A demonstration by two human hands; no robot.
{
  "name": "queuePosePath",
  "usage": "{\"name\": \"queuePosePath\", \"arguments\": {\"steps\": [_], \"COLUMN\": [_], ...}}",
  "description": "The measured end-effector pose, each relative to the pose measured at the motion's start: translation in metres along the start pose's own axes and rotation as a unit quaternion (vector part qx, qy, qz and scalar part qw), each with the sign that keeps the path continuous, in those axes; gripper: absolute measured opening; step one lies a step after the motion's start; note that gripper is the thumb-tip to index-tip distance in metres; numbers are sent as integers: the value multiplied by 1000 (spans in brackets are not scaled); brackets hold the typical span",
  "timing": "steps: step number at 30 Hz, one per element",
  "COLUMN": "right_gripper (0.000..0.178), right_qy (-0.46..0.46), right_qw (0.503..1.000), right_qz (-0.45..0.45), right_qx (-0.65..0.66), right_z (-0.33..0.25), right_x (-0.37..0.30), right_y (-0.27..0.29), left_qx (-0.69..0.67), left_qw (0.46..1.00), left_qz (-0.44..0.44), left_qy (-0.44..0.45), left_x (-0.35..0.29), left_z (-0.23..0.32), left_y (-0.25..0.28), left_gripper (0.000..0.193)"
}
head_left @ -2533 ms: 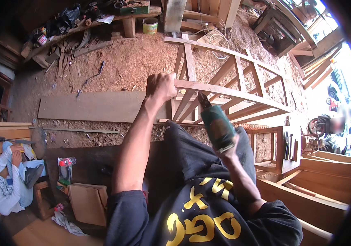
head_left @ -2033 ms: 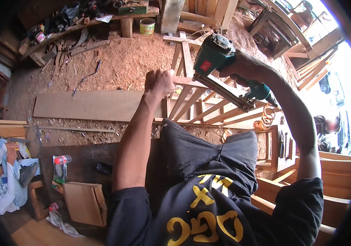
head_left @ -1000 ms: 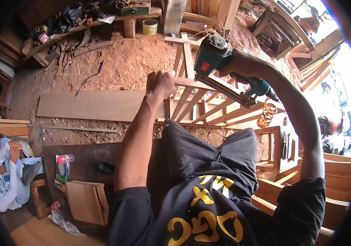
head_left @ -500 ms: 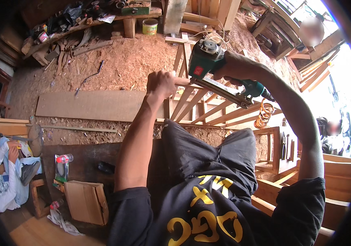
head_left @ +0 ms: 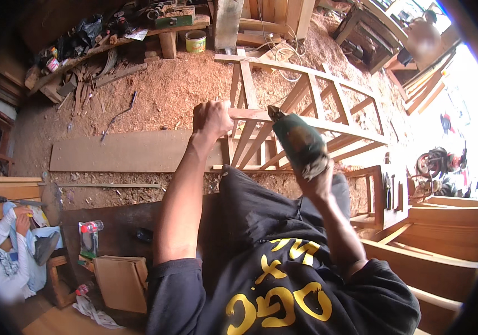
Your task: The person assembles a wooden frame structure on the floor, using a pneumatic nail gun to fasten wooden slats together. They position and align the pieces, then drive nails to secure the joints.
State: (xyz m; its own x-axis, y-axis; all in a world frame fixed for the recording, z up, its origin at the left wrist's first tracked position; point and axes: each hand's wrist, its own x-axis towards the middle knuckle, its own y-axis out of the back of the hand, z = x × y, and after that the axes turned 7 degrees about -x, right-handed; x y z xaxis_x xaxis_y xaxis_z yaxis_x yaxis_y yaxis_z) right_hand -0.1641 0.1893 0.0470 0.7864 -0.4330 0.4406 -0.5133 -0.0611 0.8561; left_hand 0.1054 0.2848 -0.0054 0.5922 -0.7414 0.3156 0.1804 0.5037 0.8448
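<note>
In front of my lap stands a slatted wooden frame [head_left: 250,114] with long rails and crosspieces. My left hand [head_left: 212,118] is closed round the left end of its near rail. In my right hand [head_left: 318,180] is a green nail gun [head_left: 300,140], its front end tilted up and to the left. The gun's nose lies against or just over that rail, a short way right of my left hand; I cannot tell whether they touch. My right fingers are mostly hidden behind the tool. A coiled hose [head_left: 348,167] shows beside my right hand.
A long flat board [head_left: 121,152] lies on shavings to the left. Beyond it are a cluttered bench [head_left: 138,34] and a yellow tin [head_left: 196,42]. A seated person [head_left: 7,251], a bottle [head_left: 91,227] and a cardboard box [head_left: 117,283] are at lower left. Wooden furniture [head_left: 445,229] stands right.
My right hand has brought the nail gun down and towards me, turning it so its nose points to the rail. The frame's far side now shows. My left hand keeps its grip.
</note>
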Motion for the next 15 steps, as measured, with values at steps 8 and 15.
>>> {"name": "queuePosePath", "arguments": {"steps": [8, 15], "right_gripper": [46, 44], "right_qy": [-56, -97], "right_qw": [984, 980], "right_qz": [2, -78], "right_qx": [171, 158], "right_z": [14, 43], "right_x": [-66, -111], "right_y": [-91, -65], "left_qx": [-68, -49], "left_qw": [992, 999], "left_qz": [62, 11], "left_qy": [-90, 7], "left_x": [8, 6], "left_z": [-9, 0], "left_y": [-5, 0], "left_gripper": [13, 13]}}
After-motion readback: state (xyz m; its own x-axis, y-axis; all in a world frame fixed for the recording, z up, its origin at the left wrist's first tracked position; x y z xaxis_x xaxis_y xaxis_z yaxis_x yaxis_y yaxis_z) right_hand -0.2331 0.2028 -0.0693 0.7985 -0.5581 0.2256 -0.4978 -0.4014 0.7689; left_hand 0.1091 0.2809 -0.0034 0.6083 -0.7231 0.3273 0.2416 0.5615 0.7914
